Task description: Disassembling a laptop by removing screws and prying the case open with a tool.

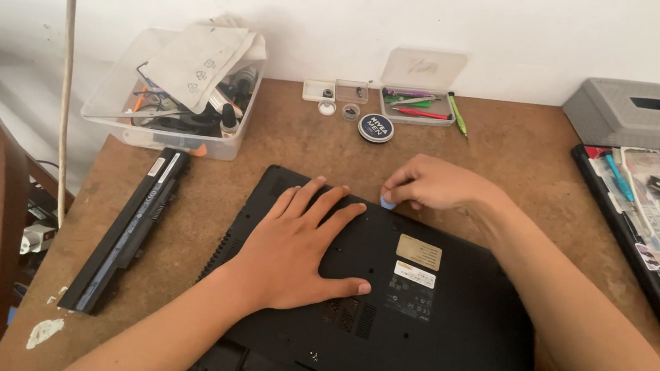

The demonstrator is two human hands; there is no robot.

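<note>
- On the middle of a brown desk (286, 138) lies a black laptop (452, 331), turned upside down so that its underside faces up; everything below is placed relative to it.
- Left hand (301, 247): flat on the laptop's underside, palm down, fingers spread and pointing toward its far edge, thumb stretched out to the right beside a vent grille.
- Right hand (425, 184): curled at the laptop's far edge, fingertips pinching a small light-blue pick (386, 203) that touches the edge of the case.
- Two labels, one tan and one white (417, 262), sit on the underside just right of the left thumb.
- Left of the laptop, apart from it, a long black battery pack (127, 231) lies at a slant on the desk.
- Beyond the laptop's far left corner stands a clear plastic tub (125, 116) of tools and papers.
- Beyond the far edge, against the wall: a round dark-blue tin (376, 127), small clear boxes (337, 91), and an open clear case of pens (416, 105).
- Right of the laptop, a second black device covered in stickers (659, 238); behind that, a grey tissue box (643, 113).
</note>
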